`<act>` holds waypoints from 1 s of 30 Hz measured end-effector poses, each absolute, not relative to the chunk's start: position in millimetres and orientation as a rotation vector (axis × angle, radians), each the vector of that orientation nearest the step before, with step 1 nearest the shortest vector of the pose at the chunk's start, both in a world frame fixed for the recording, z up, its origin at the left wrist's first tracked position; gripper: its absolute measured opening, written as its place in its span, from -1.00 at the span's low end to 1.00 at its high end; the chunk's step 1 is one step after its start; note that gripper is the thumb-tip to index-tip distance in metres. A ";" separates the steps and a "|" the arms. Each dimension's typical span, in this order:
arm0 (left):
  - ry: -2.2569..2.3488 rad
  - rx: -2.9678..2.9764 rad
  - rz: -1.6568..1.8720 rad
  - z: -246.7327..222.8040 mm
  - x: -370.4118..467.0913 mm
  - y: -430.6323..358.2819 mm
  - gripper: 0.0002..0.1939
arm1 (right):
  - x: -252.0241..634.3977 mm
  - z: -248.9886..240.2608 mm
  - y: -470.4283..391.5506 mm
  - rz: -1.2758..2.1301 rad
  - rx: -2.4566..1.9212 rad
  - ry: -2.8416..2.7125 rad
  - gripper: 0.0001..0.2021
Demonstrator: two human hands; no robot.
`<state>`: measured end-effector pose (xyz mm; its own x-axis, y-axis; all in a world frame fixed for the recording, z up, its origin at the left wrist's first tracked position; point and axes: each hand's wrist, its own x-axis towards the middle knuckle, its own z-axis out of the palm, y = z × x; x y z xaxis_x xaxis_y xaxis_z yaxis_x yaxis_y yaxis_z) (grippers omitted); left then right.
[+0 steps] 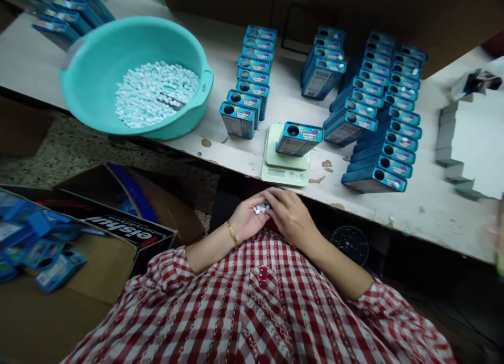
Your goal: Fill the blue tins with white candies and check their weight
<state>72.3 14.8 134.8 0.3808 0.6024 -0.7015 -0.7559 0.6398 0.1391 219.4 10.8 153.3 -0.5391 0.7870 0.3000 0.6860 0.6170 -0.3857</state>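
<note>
**Cupping white pieces [261,209] just nearer the body than the scale [285,177]**

Keep left hand [247,220] cupped and level, right hand [290,215] shielding against spills. Right fingers together, left mostly hidden (can't tell whether pinching). Worn white table [287,101] under scale, chipped nearby; teal basin [90,91] left of scale, speckled floor [86,159] beyond table edge, lower left of scale.

Pieces [260,209] — white; basin [88,75] — turquoise (garment [220,311] red-white checked).

This looks like a small packing workshop: rows of matching blue tins [370,122] on a worn, chipped table [220,148], a scale [285,174], a tub [134,43] of white sweets, and an open carton [98,259] of more tins.
</note>
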 end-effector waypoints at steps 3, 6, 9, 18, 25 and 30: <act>0.819 -0.268 0.808 131.7 77.9 8.1 -0.68 | 216.1 142.7 -4.2 0.386 -1.208 -2.494 -0.65; 0.794 -0.297 0.775 129.7 77.6 4.8 -0.68 | 223.2 143.6 -2.6 0.469 -1.158 -2.530 -0.69; 0.770 -0.305 0.739 128.7 76.0 4.4 -0.70 | 226.0 150.7 1.9 0.552 -1.115 -2.615 -0.74; 0.844 -0.305 0.707 132.5 76.2 15.2 -0.64 | 213.6 144.2 8.1 0.472 -1.191 -2.684 -0.74; 0.843 -0.343 0.656 133.7 84.0 18.2 -0.64 | 229.3 144.6 11.8 0.445 -1.117 -2.585 -0.81; 0.803 -0.360 0.688 137.0 87.9 23.5 -0.65 | 238.5 151.8 19.7 0.469 -1.035 -2.452 -0.83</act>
<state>87.9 23.5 137.0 0.4965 0.4236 -0.7577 -0.6839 0.7285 -0.0408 238.5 19.7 151.8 -0.6260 0.7356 0.2590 0.5881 0.6634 -0.4626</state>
